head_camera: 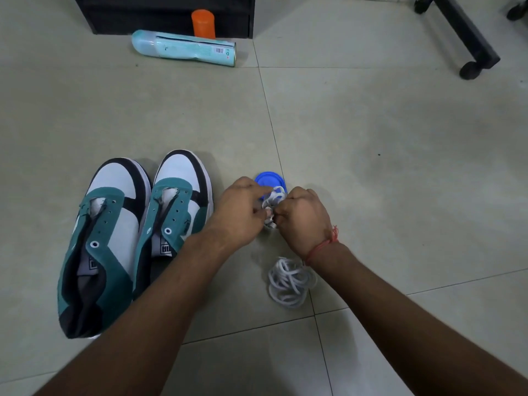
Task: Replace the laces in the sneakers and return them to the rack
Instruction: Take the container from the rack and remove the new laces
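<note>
A blue tub (pixel 267 181) sits on the floor (pixel 371 138) just past your knuckles; your hands hide what is in it. Your left hand (pixel 243 212) and right hand (pixel 304 220) meet over it, fingers of both curled and pinching one bunched white lace (pixel 273 205) between them. A second white lace (pixel 290 282) lies coiled on the floor under your right wrist. The two unlaced sneakers (pixel 137 232) stand side by side to your left, toes pointing away. A spray can (pixel 184 48) lies on its side farther off, an orange cap (pixel 203 23) behind it
</note>
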